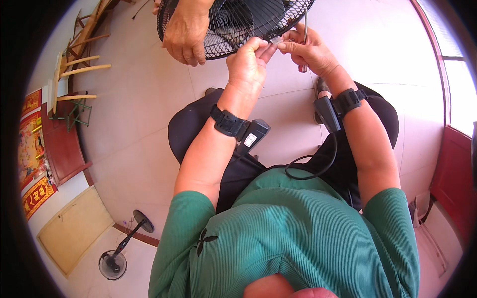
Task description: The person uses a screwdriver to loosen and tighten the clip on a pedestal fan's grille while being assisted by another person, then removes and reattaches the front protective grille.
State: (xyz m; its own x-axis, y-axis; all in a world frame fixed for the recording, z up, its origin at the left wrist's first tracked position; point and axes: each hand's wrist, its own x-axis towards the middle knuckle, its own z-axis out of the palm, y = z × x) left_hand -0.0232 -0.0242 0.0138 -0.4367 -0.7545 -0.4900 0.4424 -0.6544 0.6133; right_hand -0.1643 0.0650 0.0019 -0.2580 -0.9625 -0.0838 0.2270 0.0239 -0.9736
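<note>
At the top is a black fan guard, a round wire cage with dark blades behind it. My left hand is closed at its near rim, thumb and fingers pinched beside a small translucent clip. From the right, my right hand meets the same clip with its thumb and fingertips. Tucked in that hand is a screwdriver, its reddish handle below the palm and its metal shaft pointing up past the rim. Fingers partly hide the clip's seat on the rim.
Another person's hand lies over the guard's left side. Wooden stools and a green folding frame stand at the left. A second fan is at the lower left, and a red door panel is at the right.
</note>
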